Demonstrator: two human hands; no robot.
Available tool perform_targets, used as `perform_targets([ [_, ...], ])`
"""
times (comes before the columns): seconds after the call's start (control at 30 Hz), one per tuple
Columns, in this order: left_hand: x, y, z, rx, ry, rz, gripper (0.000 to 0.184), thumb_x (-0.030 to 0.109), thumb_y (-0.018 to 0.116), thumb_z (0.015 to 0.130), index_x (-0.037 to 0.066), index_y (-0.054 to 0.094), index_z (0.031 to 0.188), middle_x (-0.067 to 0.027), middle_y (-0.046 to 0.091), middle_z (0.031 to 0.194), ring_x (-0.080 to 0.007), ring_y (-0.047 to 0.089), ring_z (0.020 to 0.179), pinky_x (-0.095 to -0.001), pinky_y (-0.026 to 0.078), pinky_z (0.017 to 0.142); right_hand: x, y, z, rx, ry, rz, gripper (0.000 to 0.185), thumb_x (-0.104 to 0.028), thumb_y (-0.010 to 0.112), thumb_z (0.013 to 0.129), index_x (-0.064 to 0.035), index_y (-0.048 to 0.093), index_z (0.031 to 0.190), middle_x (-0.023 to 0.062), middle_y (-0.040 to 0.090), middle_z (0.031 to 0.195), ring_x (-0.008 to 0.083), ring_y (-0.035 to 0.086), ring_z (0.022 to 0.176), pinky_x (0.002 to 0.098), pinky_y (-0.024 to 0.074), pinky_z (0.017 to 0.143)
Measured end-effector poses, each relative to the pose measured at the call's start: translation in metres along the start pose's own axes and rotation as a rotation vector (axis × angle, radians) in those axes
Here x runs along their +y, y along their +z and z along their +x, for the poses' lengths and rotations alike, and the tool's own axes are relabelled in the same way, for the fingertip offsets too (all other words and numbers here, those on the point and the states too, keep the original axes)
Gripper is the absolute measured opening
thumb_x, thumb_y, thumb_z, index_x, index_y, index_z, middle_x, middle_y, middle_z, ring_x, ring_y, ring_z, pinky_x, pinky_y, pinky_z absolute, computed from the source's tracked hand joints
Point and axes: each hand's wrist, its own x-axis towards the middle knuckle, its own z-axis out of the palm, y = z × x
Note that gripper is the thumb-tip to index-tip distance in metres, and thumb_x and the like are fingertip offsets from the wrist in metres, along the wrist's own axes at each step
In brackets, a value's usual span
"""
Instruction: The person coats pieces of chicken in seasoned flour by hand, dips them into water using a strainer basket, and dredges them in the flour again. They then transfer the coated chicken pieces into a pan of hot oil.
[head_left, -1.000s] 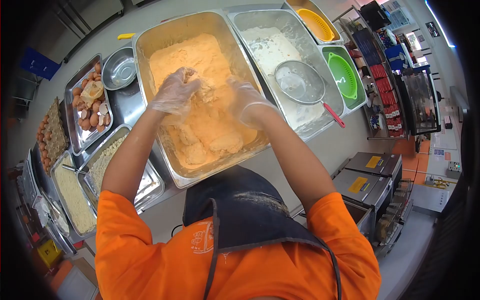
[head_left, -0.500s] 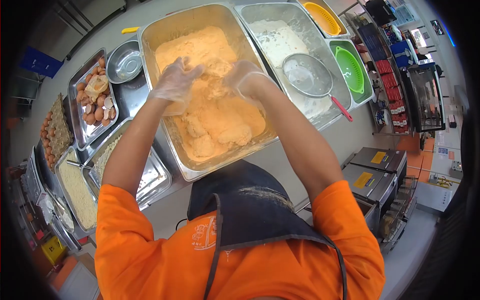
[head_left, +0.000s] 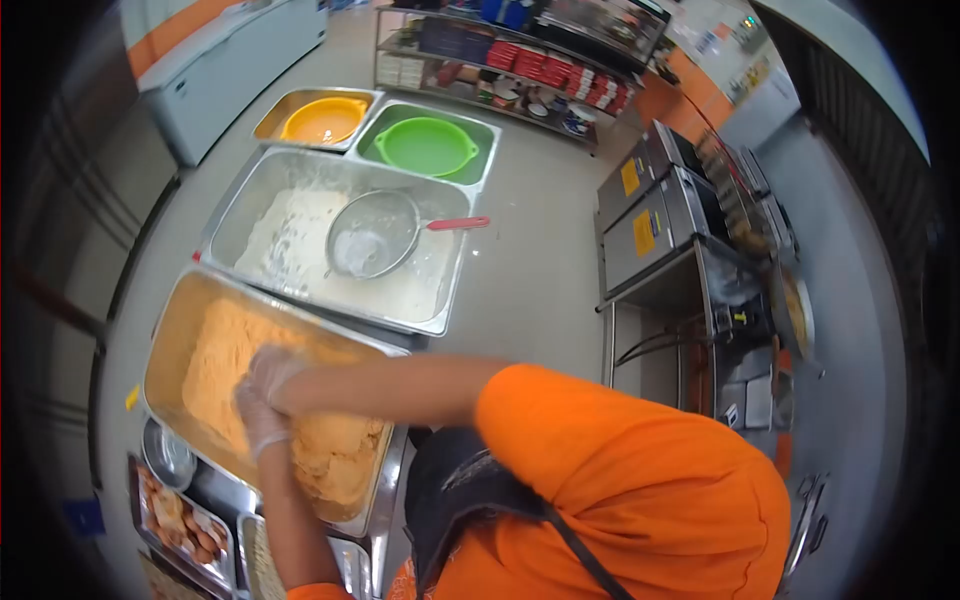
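Observation:
Both my hands wear clear plastic gloves and are together over a deep metal pan [head_left: 165, 400] of orange breading flour [head_left: 215, 345]. My right hand [head_left: 277, 376] has its fingers curled in, touching my left hand [head_left: 262, 420]. Closed as well, the left hand comes up from below. Whatever lies between them is hidden by the hands and some blur. Lumpy coated pieces [head_left: 335, 465] rest in the orange flour at the near end of the pan.
Beyond it stands a pan of white flour [head_left: 280, 235] holding a sieve [head_left: 375, 235] with a red handle. Yellow [head_left: 325, 120] and green baskets [head_left: 425, 146] sit in smaller pans behind. At lower left are a metal bowl [head_left: 170, 455] and a tray of eggshells [head_left: 180, 525].
The camera view has swung to the right, so the pans appear turned and lower left. My hands, apart over the orange flour before, have come together.

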Motion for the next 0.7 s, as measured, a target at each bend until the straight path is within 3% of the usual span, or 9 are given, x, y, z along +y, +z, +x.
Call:
perform_targets([
  [0.07, 0.059, -0.020, -0.024, 0.002, 0.045, -0.458, 0.011, 0.006, 0.059, 0.079, -0.005, 0.062, 0.081, -0.0283, 0.063, 0.081, -0.0443, 0.060, 0.072, -0.0503, 0.047, 0.064, -0.004, 0.001, 0.012, 0.017, 0.134, 0.048, 0.019, -0.018, 0.075, 0.074, -0.0089, 0.076, 0.090, 0.0103, 0.073, 0.089, 0.0237, 0.070, 0.086, 0.0360, 0.0546, 0.072],
  [0.1, 0.049, -0.028, -0.027, -0.013, 0.231, -0.187, 0.013, 0.008, 0.058, 0.079, -0.004, 0.060, 0.076, -0.0265, 0.063, 0.079, -0.0453, 0.059, 0.072, -0.0518, 0.046, 0.065, 0.004, -0.015, 0.015, -0.047, 0.200, 0.067, 0.020, -0.019, 0.076, 0.073, -0.0087, 0.076, 0.090, 0.0104, 0.073, 0.089, 0.0240, 0.070, 0.087, 0.0359, 0.0546, 0.074],
  [0.13, 0.040, -0.034, -0.033, -0.019, 0.410, 0.077, 0.016, 0.011, 0.058, 0.080, -0.002, 0.059, 0.072, -0.0248, 0.062, 0.077, -0.0463, 0.058, 0.072, -0.0534, 0.046, 0.066, 0.026, -0.030, 0.007, -0.141, -0.041, -0.045, 0.019, -0.018, 0.074, 0.074, -0.0080, 0.076, 0.090, 0.0119, 0.072, 0.089, 0.0254, 0.070, 0.086, 0.0359, 0.0546, 0.074],
  [0.2, 0.073, -0.099, -0.055, -0.412, 0.248, 0.264, 0.022, 0.018, 0.056, 0.080, -0.003, 0.061, 0.073, -0.0278, 0.061, 0.080, -0.0433, 0.060, 0.079, -0.0533, 0.045, 0.069, 0.070, -0.060, -0.027, -0.219, -0.227, -0.140, 0.019, -0.018, 0.072, 0.075, -0.0072, 0.076, 0.090, 0.0134, 0.072, 0.088, 0.0267, 0.070, 0.085, 0.0359, 0.0546, 0.074],
  [0.27, 0.085, -0.132, -0.080, -0.347, 0.186, 0.207, 0.029, 0.020, 0.054, 0.079, -0.006, 0.062, 0.072, -0.0301, 0.060, 0.076, -0.0459, 0.061, 0.075, -0.0531, 0.046, 0.067, 0.118, -0.096, -0.085, -0.105, 0.216, 0.502, 0.023, -0.020, 0.068, 0.077, -0.0034, 0.074, 0.091, 0.0174, 0.071, 0.092, 0.0294, 0.070, 0.083, 0.0399, 0.0546, 0.072],
  [0.4, 0.115, -0.124, -0.080, -0.321, 0.365, 0.200, 0.028, 0.023, 0.056, 0.082, -0.002, 0.068, 0.078, -0.0242, 0.065, 0.078, -0.0375, 0.065, 0.073, -0.0495, 0.049, 0.064, 0.231, -0.200, -0.291, 0.238, 0.372, 0.916, 0.020, -0.011, 0.061, 0.075, 0.0004, 0.071, 0.088, 0.0219, 0.067, 0.081, 0.0324, 0.067, 0.079, 0.0404, 0.0525, 0.073],
  [0.5, 0.196, -0.092, -0.090, -0.327, 0.454, 0.131, 0.027, 0.023, 0.056, 0.082, -0.001, 0.068, 0.079, -0.0228, 0.066, 0.079, -0.0359, 0.065, 0.073, -0.0484, 0.049, 0.065, 0.321, -0.242, -0.453, 0.476, 0.306, 0.707, 0.024, -0.020, 0.057, 0.085, -0.0003, 0.068, 0.093, 0.0143, 0.067, 0.075, 0.0180, 0.062, 0.066, 0.0318, 0.0504, 0.063],
  [0.6, 0.269, -0.040, -0.100, -0.373, 0.508, 0.096, 0.026, 0.023, 0.056, 0.083, 0.000, 0.068, 0.079, -0.0213, 0.067, 0.080, -0.0342, 0.065, 0.074, -0.0474, 0.049, 0.067, 0.387, -0.270, -0.623, 0.725, 0.498, 0.719, 0.027, -0.020, 0.060, 0.090, -0.0016, 0.071, 0.106, 0.0067, 0.071, 0.087, 0.0119, 0.062, 0.075, 0.0276, 0.0500, 0.070],
  [0.7, 0.323, 0.013, -0.102, -0.426, 0.518, 0.112, 0.025, 0.022, 0.056, 0.084, 0.001, 0.068, 0.080, -0.0198, 0.067, 0.081, -0.0326, 0.066, 0.074, -0.0464, 0.049, 0.068, 0.451, -0.284, -0.764, 0.771, 1.020, 0.488, 0.028, -0.025, 0.067, 0.088, -0.0023, 0.072, 0.105, 0.0042, 0.070, 0.085, 0.0097, 0.061, 0.073, 0.0272, 0.0498, 0.067],
])
